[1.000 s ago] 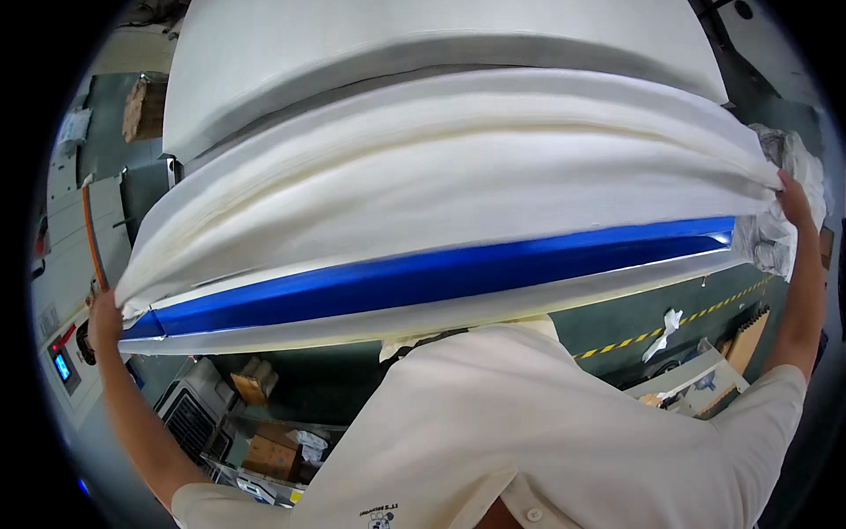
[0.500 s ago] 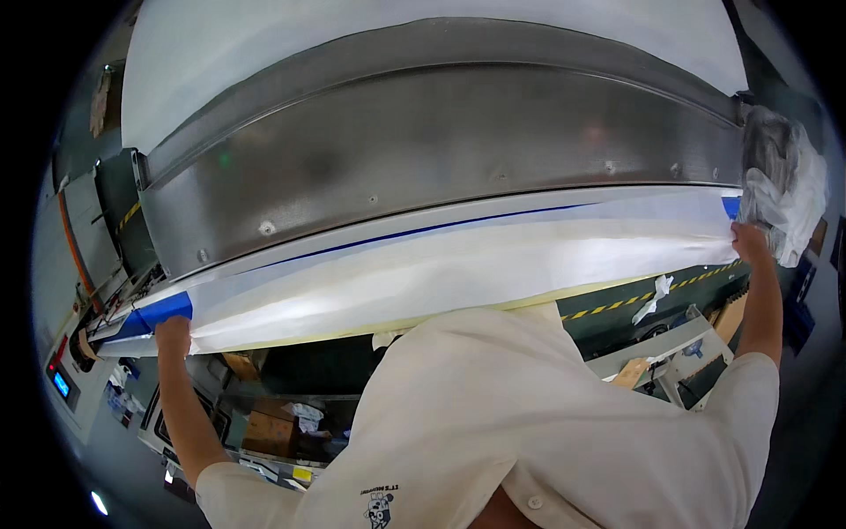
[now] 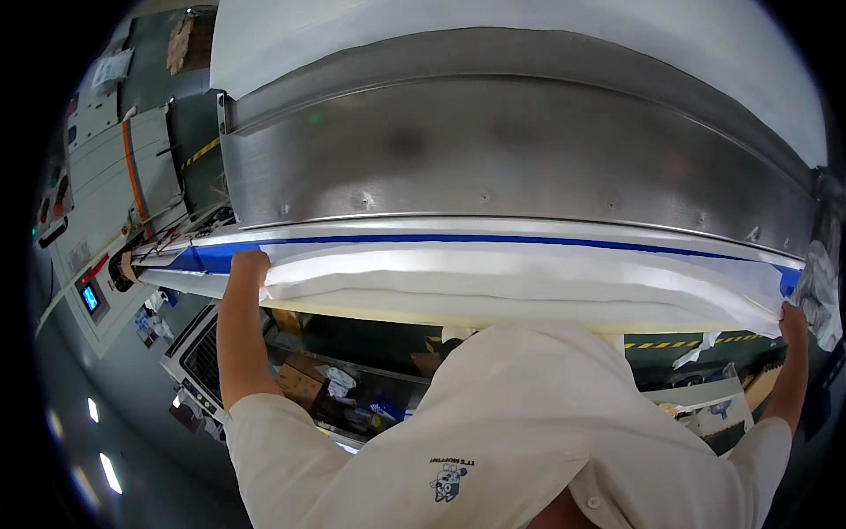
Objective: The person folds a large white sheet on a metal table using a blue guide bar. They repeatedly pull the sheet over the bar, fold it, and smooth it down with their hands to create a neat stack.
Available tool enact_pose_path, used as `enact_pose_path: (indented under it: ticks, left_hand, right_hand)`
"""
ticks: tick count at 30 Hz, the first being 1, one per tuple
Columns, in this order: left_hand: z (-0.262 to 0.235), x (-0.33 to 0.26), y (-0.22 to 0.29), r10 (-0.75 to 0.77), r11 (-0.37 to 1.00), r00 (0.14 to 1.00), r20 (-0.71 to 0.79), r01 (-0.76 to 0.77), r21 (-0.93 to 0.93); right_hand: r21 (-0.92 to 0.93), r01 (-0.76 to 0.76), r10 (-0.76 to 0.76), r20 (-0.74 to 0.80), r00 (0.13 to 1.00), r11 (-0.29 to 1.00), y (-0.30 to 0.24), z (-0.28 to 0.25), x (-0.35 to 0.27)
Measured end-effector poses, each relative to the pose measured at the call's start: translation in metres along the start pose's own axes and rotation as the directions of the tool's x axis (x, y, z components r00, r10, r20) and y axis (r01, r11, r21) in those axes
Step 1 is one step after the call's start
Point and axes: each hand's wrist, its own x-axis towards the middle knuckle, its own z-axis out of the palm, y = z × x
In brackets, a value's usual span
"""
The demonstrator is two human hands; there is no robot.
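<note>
A long white sheet (image 3: 493,267), which could be cloth or film, is stretched sideways in front of me. My left hand (image 3: 251,264) is closed on its left end, next to a blue surface (image 3: 220,258). Far to the right, my right hand (image 3: 793,322) grips the other end, close to crumpled clear plastic (image 3: 820,291). Lengthwise folds run through the sheet, and a yellowish edge shows along its near side. A narrow blue strip is visible beyond it. My fingertips are mostly hidden.
A wide metal panel (image 3: 520,159) rises just beyond the sheet, with more white material (image 3: 529,19) over it. At left stands a machine cabinet with a lit display (image 3: 90,298). Below are cardboard boxes (image 3: 298,384), a grey unit (image 3: 201,357) and yellow-black floor tape (image 3: 740,339).
The view has swung, so the panel and sheet sit further right. More of the blue strip shows beyond the sheet, whose folds have shifted. Both hands keep hold of its ends.
</note>
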Motion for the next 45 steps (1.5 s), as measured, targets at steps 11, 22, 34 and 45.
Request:
enact_pose_path:
  ticks: [11,22,34,45]
  left_hand:
    - [0.024,0.018,-0.03,-0.596,0.724,0.762,-0.253,0.375,-0.579]
    - [-0.06,-0.023,0.078,-0.562,0.709,0.576,-0.594,-0.035,-0.704]
    - [-0.041,-0.034,0.082,-0.631,0.537,0.6,-0.492,-0.119,-0.835]
    - [-0.081,-0.001,0.083,-0.742,0.465,0.267,-0.615,-0.456,-0.759]
  right_hand:
    - [-0.203,0.184,-0.19,-0.01,0.982,0.962,-0.001,0.039,0.014]
    - [0.435,0.247,-0.382,0.256,0.888,0.866,-0.149,-0.087,-0.01]
    - [0.485,0.34,-0.379,-0.019,0.925,0.806,-0.23,-0.107,-0.003]
    - [0.441,0.363,-0.28,-0.244,0.928,0.821,-0.302,-0.144,-0.008]
